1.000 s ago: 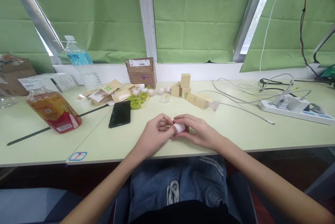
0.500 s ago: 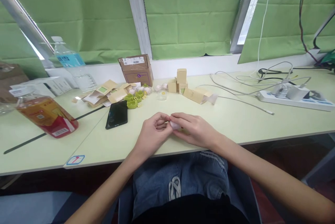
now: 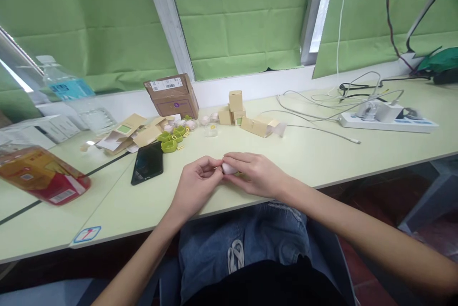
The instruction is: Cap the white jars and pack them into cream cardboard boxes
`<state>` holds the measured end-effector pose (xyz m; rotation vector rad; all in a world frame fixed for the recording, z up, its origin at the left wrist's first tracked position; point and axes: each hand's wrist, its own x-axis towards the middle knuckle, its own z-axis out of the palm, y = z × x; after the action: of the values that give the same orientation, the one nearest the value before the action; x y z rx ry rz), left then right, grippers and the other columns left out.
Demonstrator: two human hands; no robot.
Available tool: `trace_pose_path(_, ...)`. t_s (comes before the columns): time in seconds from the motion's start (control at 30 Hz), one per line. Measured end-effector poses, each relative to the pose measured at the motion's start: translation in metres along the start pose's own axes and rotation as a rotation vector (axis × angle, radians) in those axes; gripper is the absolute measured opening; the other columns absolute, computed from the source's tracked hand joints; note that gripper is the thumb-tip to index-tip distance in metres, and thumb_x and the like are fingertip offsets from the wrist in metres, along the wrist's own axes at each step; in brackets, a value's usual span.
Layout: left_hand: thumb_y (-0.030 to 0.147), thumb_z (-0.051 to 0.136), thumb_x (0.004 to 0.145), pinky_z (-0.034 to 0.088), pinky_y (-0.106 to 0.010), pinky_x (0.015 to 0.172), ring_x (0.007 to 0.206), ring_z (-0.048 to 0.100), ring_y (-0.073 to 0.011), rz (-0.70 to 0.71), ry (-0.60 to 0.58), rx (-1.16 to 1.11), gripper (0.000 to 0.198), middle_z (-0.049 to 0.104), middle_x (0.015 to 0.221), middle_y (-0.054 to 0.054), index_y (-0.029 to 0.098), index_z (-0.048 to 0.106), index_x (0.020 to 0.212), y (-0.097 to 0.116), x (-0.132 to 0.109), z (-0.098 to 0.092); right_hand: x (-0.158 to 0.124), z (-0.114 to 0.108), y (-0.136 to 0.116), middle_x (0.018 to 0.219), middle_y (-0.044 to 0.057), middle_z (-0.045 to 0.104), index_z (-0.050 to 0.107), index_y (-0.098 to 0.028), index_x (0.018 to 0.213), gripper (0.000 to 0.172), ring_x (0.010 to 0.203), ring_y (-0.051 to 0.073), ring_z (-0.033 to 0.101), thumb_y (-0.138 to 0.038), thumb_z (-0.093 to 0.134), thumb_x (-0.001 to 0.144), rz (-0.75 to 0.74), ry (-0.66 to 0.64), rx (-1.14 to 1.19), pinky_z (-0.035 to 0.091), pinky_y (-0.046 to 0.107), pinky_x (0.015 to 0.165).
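A small, whitish, rounded object (image 3: pixel 229 168) sits between my hands just above the front part of the table (image 3: pixel 304 163). My right hand (image 3: pixel 258 175) is closed round it, with thumb and fingers on either side. My left hand (image 3: pixel 199 181) pinches at its left end, and the fingertips of both hands meet there. The fingers cover much of the object, so its kind is unclear. Beyond my left hand lie several olive-green cup-shaped pieces (image 3: pixel 170 146) and a black phone (image 3: pixel 147 163).
Small cream cartons (image 3: pixel 235 101) stand at the back, with an opened carton (image 3: pixel 255 126) beside them. A clear round container (image 3: pixel 211 129) and a brown cardboard box (image 3: pixel 173 98) are farther left. Bottles, including one with red liquid (image 3: pixel 43 175), stand left; a power strip (image 3: pixel 390 122) with cables lies right.
The view has turned a little to the right, so the scene appears shifted left. Both hands keep nearly the same grip, and slightly more of the whitish object shows.
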<state>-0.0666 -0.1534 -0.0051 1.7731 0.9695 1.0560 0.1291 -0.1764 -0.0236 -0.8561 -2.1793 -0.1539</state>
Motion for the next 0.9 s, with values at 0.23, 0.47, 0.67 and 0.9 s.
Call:
trace_pose_path(0.23, 0.041, 0.079, 0.076, 0.062, -0.033, 0.082, 0.083, 0.075, -0.0223, -0.028, -0.026, 0.033, 0.027, 0.079, 0.086, -0.007, 0.016, 0.076, 0.088, 0.0019, 0.0022, -0.0052, -0.0006, 0.0051, -0.0046, 0.103, 0.010, 0.072, 0.065, -0.018, 0.107, 0.014, 0.091, 0.021, 0.072, -0.030, 0.060, 0.103, 0.094, 0.011, 0.048, 0.057, 0.031, 0.081)
trace_pose_path(0.47, 0.046, 0.082, 0.074, 0.062, -0.034, 0.080, 0.080, 0.076, -0.0229, -0.061, -0.064, -0.004, 0.034, 0.080, 0.090, -0.009, 0.016, 0.076, 0.090, 0.0038, 0.0042, -0.0082, 0.0017, 0.0036, -0.0071, 0.099, 0.007, 0.072, 0.064, -0.019, 0.103, 0.011, 0.088, 0.019, 0.069, -0.029, 0.059, 0.104, 0.139, 0.005, 0.106, 0.054, 0.029, 0.079)
trace_pose_path(0.67, 0.046, 0.083, 0.073, 0.062, -0.035, 0.080, 0.080, 0.076, -0.0232, -0.088, -0.059, -0.029, 0.036, 0.080, 0.091, -0.009, 0.015, 0.075, 0.090, 0.0052, 0.0045, -0.0070, 0.0021, 0.0042, -0.0084, 0.099, 0.008, 0.071, 0.063, -0.019, 0.102, 0.010, 0.089, 0.019, 0.069, -0.027, 0.058, 0.104, 0.152, -0.004, 0.112, 0.054, 0.029, 0.079)
trace_pose_path(0.9, 0.047, 0.081, 0.076, 0.062, -0.036, 0.079, 0.083, 0.074, -0.0241, -0.080, -0.070, -0.015, 0.035, 0.079, 0.086, -0.008, 0.017, 0.077, 0.093, 0.0093, 0.0017, -0.0088, 0.0022, 0.0029, -0.0044, 0.095, 0.007, 0.072, 0.065, -0.019, 0.098, 0.013, 0.086, 0.018, 0.068, -0.030, 0.063, 0.102, 0.152, 0.014, 0.169, 0.053, 0.028, 0.077)
